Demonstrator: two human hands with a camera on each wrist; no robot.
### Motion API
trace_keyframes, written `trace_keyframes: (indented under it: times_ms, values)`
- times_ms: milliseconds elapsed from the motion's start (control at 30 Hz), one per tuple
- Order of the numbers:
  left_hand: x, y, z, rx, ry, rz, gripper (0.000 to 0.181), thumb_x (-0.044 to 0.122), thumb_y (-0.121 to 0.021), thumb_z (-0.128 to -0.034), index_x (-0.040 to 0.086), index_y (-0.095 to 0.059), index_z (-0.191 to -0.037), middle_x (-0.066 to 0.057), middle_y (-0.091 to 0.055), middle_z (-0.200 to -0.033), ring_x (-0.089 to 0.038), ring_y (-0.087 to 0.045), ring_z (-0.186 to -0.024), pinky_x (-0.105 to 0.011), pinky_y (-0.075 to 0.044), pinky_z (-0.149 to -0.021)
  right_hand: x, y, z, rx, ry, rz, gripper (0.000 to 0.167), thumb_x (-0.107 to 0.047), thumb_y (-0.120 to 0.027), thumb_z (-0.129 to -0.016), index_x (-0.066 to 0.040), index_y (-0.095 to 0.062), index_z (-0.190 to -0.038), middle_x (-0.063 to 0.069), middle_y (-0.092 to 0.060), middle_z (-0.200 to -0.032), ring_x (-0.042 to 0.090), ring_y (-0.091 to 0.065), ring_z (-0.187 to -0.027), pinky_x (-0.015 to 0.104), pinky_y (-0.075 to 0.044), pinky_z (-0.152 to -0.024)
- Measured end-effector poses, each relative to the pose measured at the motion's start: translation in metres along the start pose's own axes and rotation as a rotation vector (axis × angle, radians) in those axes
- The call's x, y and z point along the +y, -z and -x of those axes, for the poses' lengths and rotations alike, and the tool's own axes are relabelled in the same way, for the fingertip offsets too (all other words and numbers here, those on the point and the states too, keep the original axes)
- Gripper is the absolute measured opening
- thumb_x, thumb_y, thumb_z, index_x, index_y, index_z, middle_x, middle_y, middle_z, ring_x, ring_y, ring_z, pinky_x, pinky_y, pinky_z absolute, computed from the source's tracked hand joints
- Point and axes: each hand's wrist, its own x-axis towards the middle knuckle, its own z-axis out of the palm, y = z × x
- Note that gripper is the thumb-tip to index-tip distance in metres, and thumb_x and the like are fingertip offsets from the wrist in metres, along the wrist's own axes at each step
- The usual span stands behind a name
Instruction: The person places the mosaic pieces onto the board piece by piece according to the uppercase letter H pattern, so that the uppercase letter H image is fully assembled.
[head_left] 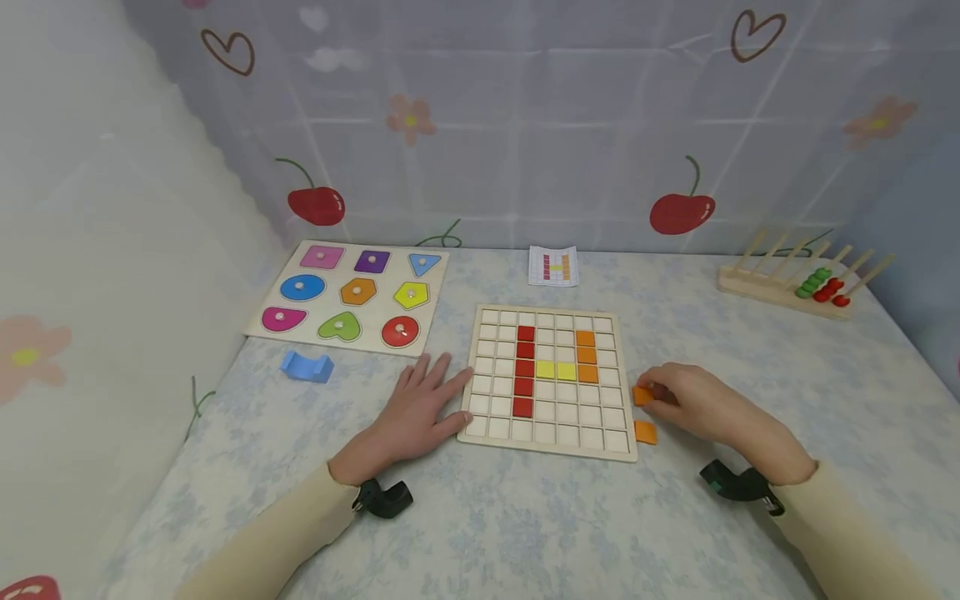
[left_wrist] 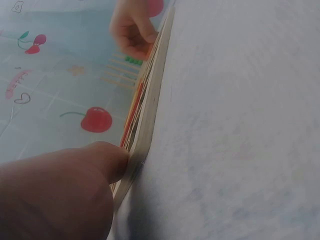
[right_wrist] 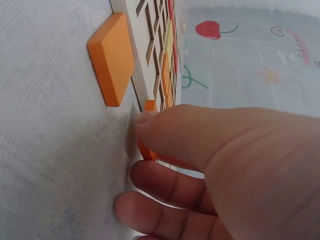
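A square wooden grid board (head_left: 555,453) lies flat on the table. Set in it are a column of several red tiles (head_left: 523,367), two yellow tiles (head_left: 545,369) and three orange tiles (head_left: 586,356). My left hand (head_left: 420,410) rests with fingers spread at the board's left edge, thumb and index finger touching it. Just off the right edge, my right hand (head_left: 693,402) pinches an orange tile (right_wrist: 146,151) between thumb and fingers, which partly hide it. A second orange tile (head_left: 646,432) lies loose nearer me, close beside the board.
Behind the board lies a small pattern card (head_left: 554,279). At the back left is a shape puzzle board (head_left: 352,337) with knobbed pieces, and a blue notched block (head_left: 307,367) before it. A wooden peg stand (head_left: 780,298) with green and red beads stands at the back right.
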Motion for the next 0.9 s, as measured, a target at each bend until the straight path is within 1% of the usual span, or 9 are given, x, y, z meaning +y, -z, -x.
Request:
trace_keyframes:
  times_ms: [167, 300, 433, 600, 800, 900]
  values:
    - [0.001, 0.000, -0.002, -0.008, 0.003, -0.011, 0.066, 0.044, -0.057, -0.1002, 0.019, -0.039, -0.159, -0.022, -0.023, -0.169, -0.050, -0.007, -0.157, -0.069, -0.012, -0.123, -0.003, 0.000, -0.001, 0.037, 0.011, 0.006, 0.017, -0.011, -0.077, -0.089, -0.005, -0.074, -0.105, -0.006, -0.063, -0.080, 0.006, -0.049, -0.070, 0.023, -0.045, -0.061]
    - [0.001, 0.000, -0.001, -0.006, 0.004, -0.013, 0.066, 0.044, -0.057, -0.1001, 0.019, -0.040, -0.159, -0.022, -0.023, -0.168, -0.050, -0.008, -0.157, -0.069, -0.012, -0.123, -0.009, 0.002, -0.004, 0.048, 0.026, 0.005, 0.018, -0.012, -0.077, -0.089, -0.005, -0.074, -0.104, -0.006, -0.064, -0.082, 0.006, -0.050, -0.071, 0.023, -0.046, -0.062]
    - [0.001, 0.000, -0.001, -0.005, 0.004, -0.012, 0.066, 0.043, -0.057, -0.1000, 0.019, -0.040, -0.158, -0.022, -0.024, -0.168, -0.050, -0.009, -0.157, -0.069, -0.012, -0.123, -0.017, 0.003, -0.010, 0.035, 0.040, 0.002, 0.018, -0.014, -0.076, -0.090, -0.005, -0.074, -0.105, -0.005, -0.064, -0.082, 0.006, -0.050, -0.070, 0.023, -0.045, -0.061]
    - [0.002, 0.001, 0.000, -0.006, 0.003, -0.007, 0.066, 0.043, -0.057, -0.1001, 0.018, -0.040, -0.158, -0.022, -0.023, -0.168, -0.050, -0.008, -0.157, -0.069, -0.012, -0.123, -0.028, 0.003, -0.019, 0.008, 0.046, 0.011, 0.020, -0.013, -0.076, -0.089, -0.003, -0.074, -0.106, -0.004, -0.063, -0.081, 0.009, -0.050, -0.071, 0.024, -0.046, -0.064]
    - [0.004, 0.002, 0.000, -0.012, 0.007, -0.013, 0.066, 0.043, -0.057, -0.0999, 0.018, -0.040, -0.158, -0.022, -0.023, -0.168, -0.050, -0.008, -0.157, -0.069, -0.012, -0.123, -0.036, 0.001, -0.029, 0.019, 0.086, 0.023, 0.020, -0.015, -0.076, -0.091, -0.003, -0.074, -0.108, -0.003, -0.063, -0.080, 0.008, -0.049, -0.070, 0.026, -0.045, -0.064]
    - [0.004, 0.002, -0.001, -0.016, 0.010, -0.012, 0.066, 0.043, -0.057, -0.0998, 0.018, -0.039, -0.159, -0.022, -0.023, -0.168, -0.049, -0.008, -0.157, -0.068, -0.012, -0.123, -0.039, 0.000, -0.032, 0.012, 0.076, 0.023, 0.023, -0.016, -0.076, -0.091, -0.002, -0.074, -0.109, -0.002, -0.065, -0.082, 0.009, -0.050, -0.072, 0.026, -0.046, -0.065]
